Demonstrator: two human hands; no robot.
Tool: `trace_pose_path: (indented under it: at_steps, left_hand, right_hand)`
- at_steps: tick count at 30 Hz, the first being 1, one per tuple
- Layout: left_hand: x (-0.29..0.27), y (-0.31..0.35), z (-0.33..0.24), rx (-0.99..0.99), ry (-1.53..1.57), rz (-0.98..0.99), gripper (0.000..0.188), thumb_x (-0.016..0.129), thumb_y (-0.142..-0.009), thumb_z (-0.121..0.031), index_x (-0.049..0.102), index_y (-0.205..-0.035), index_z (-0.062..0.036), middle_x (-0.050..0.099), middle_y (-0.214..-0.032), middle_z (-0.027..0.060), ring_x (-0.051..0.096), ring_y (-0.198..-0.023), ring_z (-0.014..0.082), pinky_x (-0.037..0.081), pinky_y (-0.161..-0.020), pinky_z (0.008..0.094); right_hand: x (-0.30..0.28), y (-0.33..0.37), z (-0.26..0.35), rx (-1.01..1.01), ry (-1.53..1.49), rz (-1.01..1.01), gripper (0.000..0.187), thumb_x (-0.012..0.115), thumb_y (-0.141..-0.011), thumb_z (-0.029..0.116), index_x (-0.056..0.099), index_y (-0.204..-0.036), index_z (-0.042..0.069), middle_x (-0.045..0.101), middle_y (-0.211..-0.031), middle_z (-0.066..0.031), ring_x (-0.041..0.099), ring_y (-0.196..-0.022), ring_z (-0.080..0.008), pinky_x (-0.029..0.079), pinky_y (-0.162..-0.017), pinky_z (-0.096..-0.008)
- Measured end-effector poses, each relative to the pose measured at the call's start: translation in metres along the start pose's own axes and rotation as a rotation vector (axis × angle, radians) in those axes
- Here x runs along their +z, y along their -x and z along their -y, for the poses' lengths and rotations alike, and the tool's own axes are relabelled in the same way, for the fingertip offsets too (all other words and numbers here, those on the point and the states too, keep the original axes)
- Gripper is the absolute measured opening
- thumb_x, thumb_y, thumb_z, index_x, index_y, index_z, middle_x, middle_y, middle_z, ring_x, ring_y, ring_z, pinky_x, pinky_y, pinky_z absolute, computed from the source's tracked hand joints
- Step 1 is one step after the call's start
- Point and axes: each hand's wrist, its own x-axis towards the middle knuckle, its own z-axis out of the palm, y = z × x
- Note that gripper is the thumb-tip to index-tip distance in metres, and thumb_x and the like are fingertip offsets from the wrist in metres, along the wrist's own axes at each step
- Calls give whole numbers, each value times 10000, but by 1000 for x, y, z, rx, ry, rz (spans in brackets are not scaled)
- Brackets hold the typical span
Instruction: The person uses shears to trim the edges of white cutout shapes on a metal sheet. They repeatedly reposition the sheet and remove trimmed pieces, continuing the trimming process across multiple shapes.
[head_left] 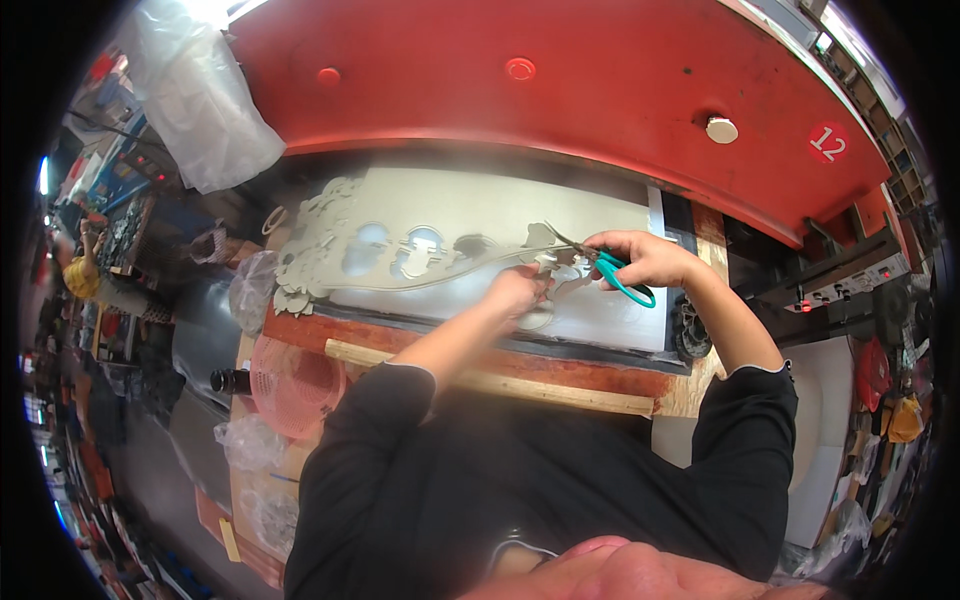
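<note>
My right hand [650, 259] is closed around the teal handles of a pair of scissors [628, 284]. The scissors' dark blades [562, 236] point to the left and lie spread over a beige sheet of material [470, 195] that has cut-out holes along its near side. My left hand [517, 291] is at the sheet's near edge, just left of the blades, its fingers bent onto the material. Small loose flaps or pieces hang around the fingers; their exact shape is hard to make out. Several cut beige scraps [312, 240] pile up at the sheet's left end.
A red machine beam [430, 80] with buttons spans the far side, above the pale work board [600, 320]. A wooden strip [500, 384] runs along the near edge. At left stand a pink basket [290, 385] and clear plastic bags [250, 440]. A control box [855, 285] is at right.
</note>
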Motion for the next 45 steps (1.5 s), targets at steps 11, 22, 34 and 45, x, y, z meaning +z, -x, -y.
trace_pose_path:
  at_steps: [11,22,34,45]
  left_hand:
    - [12,-11,14,-1,136,-102,214,638,-820,-214,622,-961,-54,610,-884,51,533,-745,157,435,-659,311]
    - [5,18,-23,214,-1380,-80,471,691,-743,-463,694,-1054,-109,675,-1043,123,636,-985,278,499,-809,391]
    - [-1,12,-15,575,-1647,-174,300,634,-774,-384,727,-866,-114,657,-1008,100,654,-886,277,522,-739,411]
    - [-1,-1,-28,487,-1371,-105,306,503,-861,-282,667,-943,-37,662,-993,174,634,-918,355,506,-801,448]
  right_hand:
    - [11,-1,-4,212,267,168,599,689,-748,136,533,-1324,76,636,-1008,-7,559,-952,-94,426,-903,-247]
    - [5,-15,-9,17,161,19,606,765,-758,134,531,-1310,45,617,-949,16,536,-901,-68,434,-874,-242]
    - [3,-11,-11,47,171,29,614,771,-752,191,541,-1308,71,630,-1024,-14,559,-994,-105,416,-938,-267]
    - [4,-8,-21,73,-120,99,641,726,-800,132,454,-1372,35,627,-1024,-20,578,-1005,-112,416,-949,-263]
